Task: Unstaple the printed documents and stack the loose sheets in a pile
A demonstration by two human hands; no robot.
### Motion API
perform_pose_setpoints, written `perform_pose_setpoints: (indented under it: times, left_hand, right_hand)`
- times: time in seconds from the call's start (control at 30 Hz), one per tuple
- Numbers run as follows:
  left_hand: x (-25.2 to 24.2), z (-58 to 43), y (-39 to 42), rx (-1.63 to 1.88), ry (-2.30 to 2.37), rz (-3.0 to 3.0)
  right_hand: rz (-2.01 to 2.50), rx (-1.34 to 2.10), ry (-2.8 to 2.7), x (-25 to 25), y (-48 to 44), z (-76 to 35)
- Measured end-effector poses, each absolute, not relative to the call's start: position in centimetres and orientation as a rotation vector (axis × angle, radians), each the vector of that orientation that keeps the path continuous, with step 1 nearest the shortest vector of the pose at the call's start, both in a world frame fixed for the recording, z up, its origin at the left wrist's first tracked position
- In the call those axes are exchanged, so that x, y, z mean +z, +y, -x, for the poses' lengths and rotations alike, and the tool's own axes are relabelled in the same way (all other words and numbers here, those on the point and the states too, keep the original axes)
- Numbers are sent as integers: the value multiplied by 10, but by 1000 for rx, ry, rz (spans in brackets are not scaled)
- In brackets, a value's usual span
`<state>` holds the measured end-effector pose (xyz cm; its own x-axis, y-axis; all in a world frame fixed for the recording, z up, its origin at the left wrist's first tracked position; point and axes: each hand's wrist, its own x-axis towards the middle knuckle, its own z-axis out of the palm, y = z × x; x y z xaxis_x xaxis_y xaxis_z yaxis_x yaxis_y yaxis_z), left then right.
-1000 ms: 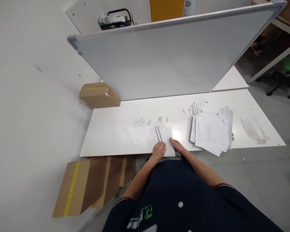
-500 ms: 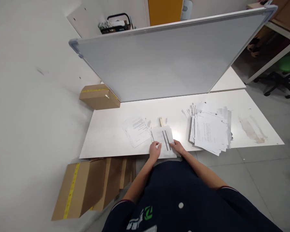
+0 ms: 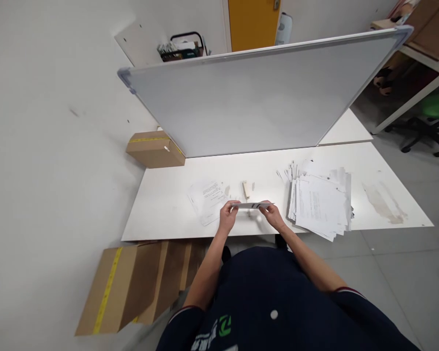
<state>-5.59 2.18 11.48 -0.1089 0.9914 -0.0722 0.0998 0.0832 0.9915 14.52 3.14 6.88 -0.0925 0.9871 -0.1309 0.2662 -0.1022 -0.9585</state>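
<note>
Both of my hands hold a few sheets of paper (image 3: 247,205), raised off the table and seen nearly edge-on. My left hand (image 3: 228,214) pinches the left end, and my right hand (image 3: 272,214) grips the right end. Just beyond the sheets a cream stapler (image 3: 246,189) lies on the white table (image 3: 168,209). To the left of my left hand are loose printed sheets (image 3: 208,200), spread flat. Right of my right hand sits a thick, uneven stack of papers (image 3: 320,202).
A large whiteboard (image 3: 256,97) stands along the table's back. One cardboard box (image 3: 155,148) rests at the back left corner, and more cardboard boxes (image 3: 117,287) stand on the floor at the near left. Small paper scraps (image 3: 283,173) lie by the stack.
The sheets were lying at the table's front edge with their faces up. Both hands have lifted them and tipped them edge-on. The stapler now shows more fully.
</note>
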Motion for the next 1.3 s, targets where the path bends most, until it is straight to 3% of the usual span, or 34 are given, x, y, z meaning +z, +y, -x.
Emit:
perform_pose_setpoints:
  times: [0.5,0.77,0.83,1.0,1.3]
  left_hand:
    - [108,43,25,1147,1506,-1131]
    - [96,49,26,1289,1469,-891]
    - [89,51,26,1301,1471,-860]
    - [68,53,16,1022,1711,-903]
    - [43,45,-6,884,1755,-1169]
  right_hand:
    - [1500,1247,-1470,46,37,-142]
    - [1516,1123,-1804,104,39,-154]
    - [1498,1055,-1945,135,39,-157]
    - [1759,339,-2707,190,35,-146]
    - [1918,341,-2862,153,22,-124]
